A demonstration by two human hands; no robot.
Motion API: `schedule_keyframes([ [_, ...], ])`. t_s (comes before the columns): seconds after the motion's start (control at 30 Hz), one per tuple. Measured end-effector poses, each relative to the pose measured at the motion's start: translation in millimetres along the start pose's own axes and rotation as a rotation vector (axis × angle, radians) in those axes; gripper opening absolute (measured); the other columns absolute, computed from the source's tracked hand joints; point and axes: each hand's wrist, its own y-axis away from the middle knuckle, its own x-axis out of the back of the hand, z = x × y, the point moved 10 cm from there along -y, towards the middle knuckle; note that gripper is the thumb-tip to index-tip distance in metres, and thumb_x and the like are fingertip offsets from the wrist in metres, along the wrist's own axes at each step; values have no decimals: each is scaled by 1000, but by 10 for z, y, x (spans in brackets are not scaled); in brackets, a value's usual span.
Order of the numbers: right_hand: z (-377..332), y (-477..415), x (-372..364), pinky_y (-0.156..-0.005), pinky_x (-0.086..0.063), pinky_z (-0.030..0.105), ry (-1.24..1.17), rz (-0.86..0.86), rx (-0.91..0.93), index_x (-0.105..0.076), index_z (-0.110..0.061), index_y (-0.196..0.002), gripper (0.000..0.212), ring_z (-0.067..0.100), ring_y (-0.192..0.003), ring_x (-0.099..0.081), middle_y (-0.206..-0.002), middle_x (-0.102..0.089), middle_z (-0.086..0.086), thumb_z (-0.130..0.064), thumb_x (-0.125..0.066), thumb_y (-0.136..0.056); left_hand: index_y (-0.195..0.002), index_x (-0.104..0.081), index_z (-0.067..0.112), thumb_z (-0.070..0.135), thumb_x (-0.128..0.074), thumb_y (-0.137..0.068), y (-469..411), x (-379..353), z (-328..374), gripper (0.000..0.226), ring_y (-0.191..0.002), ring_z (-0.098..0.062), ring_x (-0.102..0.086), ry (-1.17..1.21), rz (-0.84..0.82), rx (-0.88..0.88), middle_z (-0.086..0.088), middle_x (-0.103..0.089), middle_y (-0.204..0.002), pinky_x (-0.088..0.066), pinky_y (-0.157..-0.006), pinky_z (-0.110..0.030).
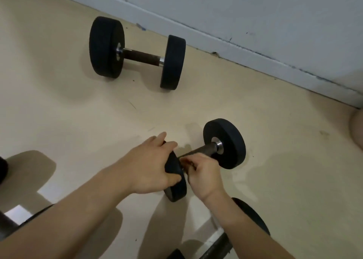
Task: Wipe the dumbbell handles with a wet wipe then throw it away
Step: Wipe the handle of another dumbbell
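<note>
gripping near dumbbell (225, 143) plate in left hand (149, 166), handle (198, 150) in curled right hand (200, 172), wipe probably hidden; far dumbbell (137, 52), binning remaining.

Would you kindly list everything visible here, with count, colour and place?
far dumbbell: one, black weights, dark handle, on the floor near the wall.
near dumbbell: one, black weights, on the floor at centre, held by both hands.
other dumbbells: partly cut off, black, bottom edges; count unclear.
floor: one, beige, throughout.
wall: one, pale grey, top right.
left hand: one, grips the near dumbbell's nearer weight.
right hand: one, curled round its handle.
</note>
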Motion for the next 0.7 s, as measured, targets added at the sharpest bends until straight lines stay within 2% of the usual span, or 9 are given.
schedule_keyframes([
  [0.03,40,-83,56,-81,-51,27,68,-4,4,-74,-11,-88,13,16,-78,-64,-86,-70,4,-5,-62,-84,-146,-21,22,56,-65,-77,17,-89,-109,88,-131,-22,-33,92,-27,73,-3,-30,-144,-37,-105,-36],
  [0.1,261,-305,365,-73,-53,33,235,140,-99,-72,-8,-82,16,22,-72,-63,-79,-66,6,-9,-57,-87,-150,-2,25,63,-67,-73,33,-212,-226,108,-130,-20,-33,213,-4,127,1,-26,-146,-36,-105,-32],
  [0.17,293,-328,408,-73,-52,35,279,174,-171,-71,-8,-79,16,24,-69,-61,-77,-65,7,-9,-57,-86,-151,0,23,64,-69,-70,52,-219,-208,114,-132,-18,-32,207,78,108,4,-25,-146,-34,-105,-29],
  [0.3,-71,-120,-158,-72,-53,37,220,-127,-19,-73,-16,-82,15,25,-74,-64,-81,-69,6,-11,-59,-83,-149,-2,24,66,-71,-63,163,-261,-56,118,-135,-17,-28,143,179,78,4,-16,-150,-34,-107,-28],
  [0.33,44,-149,-64,-72,-54,38,247,-124,-53,-73,-16,-82,14,24,-76,-64,-83,-69,5,-12,-59,-84,-149,-1,25,68,-71,-62,196,-287,-21,119,-137,-17,-26,120,201,72,4,-13,-151,-35,-108,-29],
  [0.43,548,-146,368,-73,-53,36,331,40,-247,-70,-11,-82,15,23,-79,-63,-87,-65,6,-11,-56,-86,-147,2,25,69,-69,-63,272,-383,80,119,-140,-20,-19,57,263,73,1,-5,-153,-32,-109,-30],
  [0.5,359,-6,281,-79,-52,38,276,46,-204,-71,-11,-84,16,25,-86,-62,-89,-65,7,-10,-55,-87,-146,-1,23,68,-70,-61,332,-450,159,118,-140,-23,-21,4,299,66,-5,-10,-152,-34,-108,-31],
  [0.6,82,147,-26,-77,-51,38,216,-93,-41,-72,-9,-83,15,29,-80,-61,-88,-64,10,-8,-57,-85,-141,-25,15,64,-79,-50,399,-506,218,117,-130,-34,-42,-50,352,34,-16,-36,-142,-49,-95,-41],
  [0.7,555,-3,365,-71,-45,29,334,74,-197,-71,-10,-87,18,25,-81,-61,-91,-63,7,-9,-54,-87,-139,-31,13,63,-81,-48,414,-535,242,116,-127,-36,-45,-85,366,42,-18,-41,-138,-49,-93,-45],
])
